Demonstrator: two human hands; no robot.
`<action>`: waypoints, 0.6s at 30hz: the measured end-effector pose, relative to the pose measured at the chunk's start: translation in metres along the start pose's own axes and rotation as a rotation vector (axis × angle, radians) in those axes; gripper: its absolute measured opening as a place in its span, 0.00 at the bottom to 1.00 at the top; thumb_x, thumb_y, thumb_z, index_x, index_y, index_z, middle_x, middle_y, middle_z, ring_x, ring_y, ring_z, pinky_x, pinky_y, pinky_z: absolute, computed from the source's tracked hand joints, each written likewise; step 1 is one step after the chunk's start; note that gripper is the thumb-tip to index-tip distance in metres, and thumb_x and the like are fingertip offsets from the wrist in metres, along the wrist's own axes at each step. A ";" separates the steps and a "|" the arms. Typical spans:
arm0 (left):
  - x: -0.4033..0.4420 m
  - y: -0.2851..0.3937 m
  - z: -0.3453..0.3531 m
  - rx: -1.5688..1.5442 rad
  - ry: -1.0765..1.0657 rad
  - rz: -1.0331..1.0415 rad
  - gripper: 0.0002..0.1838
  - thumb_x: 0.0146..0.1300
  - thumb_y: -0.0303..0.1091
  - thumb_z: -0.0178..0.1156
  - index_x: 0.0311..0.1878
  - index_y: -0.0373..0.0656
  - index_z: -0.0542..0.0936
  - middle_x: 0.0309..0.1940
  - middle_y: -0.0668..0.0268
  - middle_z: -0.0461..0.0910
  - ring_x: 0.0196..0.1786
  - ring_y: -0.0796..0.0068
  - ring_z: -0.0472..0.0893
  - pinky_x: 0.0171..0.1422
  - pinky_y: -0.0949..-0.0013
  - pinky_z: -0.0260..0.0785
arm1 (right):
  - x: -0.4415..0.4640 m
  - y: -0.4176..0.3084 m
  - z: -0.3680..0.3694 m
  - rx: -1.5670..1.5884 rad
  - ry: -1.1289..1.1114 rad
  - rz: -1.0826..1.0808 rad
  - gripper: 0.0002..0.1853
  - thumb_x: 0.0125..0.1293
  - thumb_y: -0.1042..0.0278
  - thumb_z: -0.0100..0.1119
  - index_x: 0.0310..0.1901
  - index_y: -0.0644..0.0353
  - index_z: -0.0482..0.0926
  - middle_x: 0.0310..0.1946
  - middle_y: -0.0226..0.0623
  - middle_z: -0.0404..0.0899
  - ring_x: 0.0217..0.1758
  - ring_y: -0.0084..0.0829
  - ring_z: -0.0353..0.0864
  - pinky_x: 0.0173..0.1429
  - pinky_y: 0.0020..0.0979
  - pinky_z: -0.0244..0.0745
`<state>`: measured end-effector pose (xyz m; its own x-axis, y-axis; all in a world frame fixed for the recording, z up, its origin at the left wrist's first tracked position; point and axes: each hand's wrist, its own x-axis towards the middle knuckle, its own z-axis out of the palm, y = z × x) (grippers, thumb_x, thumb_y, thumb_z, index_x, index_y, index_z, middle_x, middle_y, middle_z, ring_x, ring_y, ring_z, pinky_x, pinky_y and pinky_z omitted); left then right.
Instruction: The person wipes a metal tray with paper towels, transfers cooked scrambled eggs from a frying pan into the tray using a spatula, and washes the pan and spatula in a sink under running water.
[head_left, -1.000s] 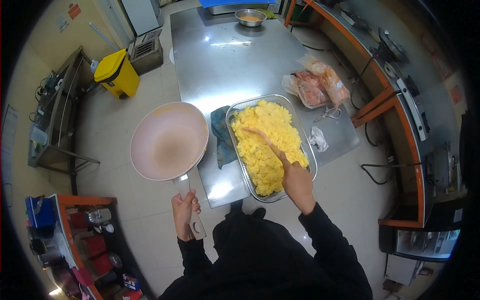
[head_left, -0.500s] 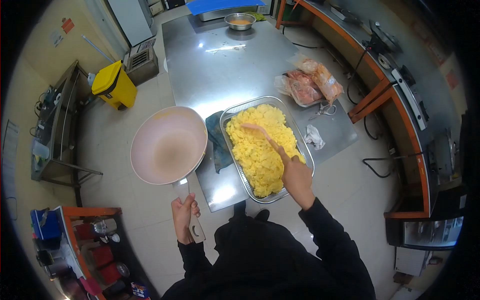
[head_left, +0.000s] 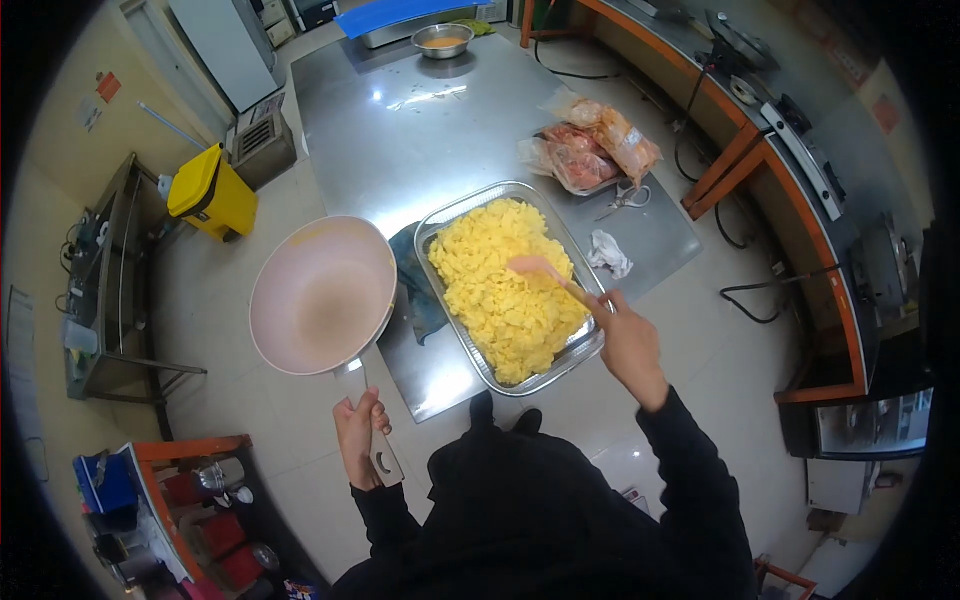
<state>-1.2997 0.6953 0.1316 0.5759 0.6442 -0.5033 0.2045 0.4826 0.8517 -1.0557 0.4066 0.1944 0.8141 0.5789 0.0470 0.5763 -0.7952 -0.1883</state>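
My left hand (head_left: 360, 430) is closed round the handle of a wide frying pan (head_left: 325, 300) with a pale pink inside, held left of the table edge. Only a brownish tint shows on the pan's bottom. In my right hand (head_left: 628, 345) is a spatula (head_left: 545, 270) with a pink head and a thin handle. Its head rests on scrambled eggs (head_left: 505, 300), which are heaped in a foil tray (head_left: 450, 345) on the metal table. Beneath the tray's left side lies a dark teal cloth (head_left: 420, 300), partly hidden.
On the steel table (head_left: 400, 150) are bagged raw meat (head_left: 585, 150), scissors (head_left: 625, 200), a crumpled white cloth (head_left: 610, 255) and a metal bowl (head_left: 442, 42) at the far end. A yellow bin (head_left: 215, 195) stands left; an orange-framed counter (head_left: 730, 170) runs along the right.
The spatula head has moved right and slightly down across the eggs, with my right hand shifting right. My left hand still holds the pan. The whole view has shifted a little.
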 end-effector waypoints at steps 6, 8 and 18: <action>0.001 -0.006 -0.001 0.011 -0.030 -0.005 0.10 0.64 0.30 0.56 0.26 0.42 0.69 0.14 0.69 0.68 0.12 0.81 0.67 0.15 0.74 0.61 | -0.053 0.007 -0.048 -0.009 -0.138 0.066 0.26 0.53 0.82 0.52 0.54 0.48 0.78 0.44 0.28 0.74 0.28 0.40 0.79 0.33 0.38 0.75; -0.001 -0.005 0.000 0.010 -0.031 -0.011 0.10 0.64 0.31 0.56 0.27 0.42 0.70 0.14 0.69 0.69 0.12 0.81 0.67 0.15 0.74 0.61 | -0.065 0.020 -0.042 -0.046 -0.133 0.088 0.25 0.54 0.81 0.52 0.54 0.48 0.78 0.44 0.28 0.75 0.28 0.39 0.79 0.33 0.38 0.74; -0.005 0.001 0.008 0.093 -0.016 0.008 0.16 0.63 0.35 0.59 0.22 0.47 0.67 0.13 0.72 0.65 0.11 0.84 0.64 0.15 0.76 0.58 | -0.035 0.032 -0.017 0.028 0.101 0.073 0.25 0.56 0.80 0.51 0.54 0.44 0.78 0.45 0.27 0.74 0.32 0.40 0.79 0.34 0.38 0.74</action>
<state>-1.2961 0.6873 0.1359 0.5906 0.6378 -0.4944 0.2719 0.4195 0.8661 -1.0643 0.3581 0.2039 0.8576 0.4975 0.1303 0.5142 -0.8284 -0.2221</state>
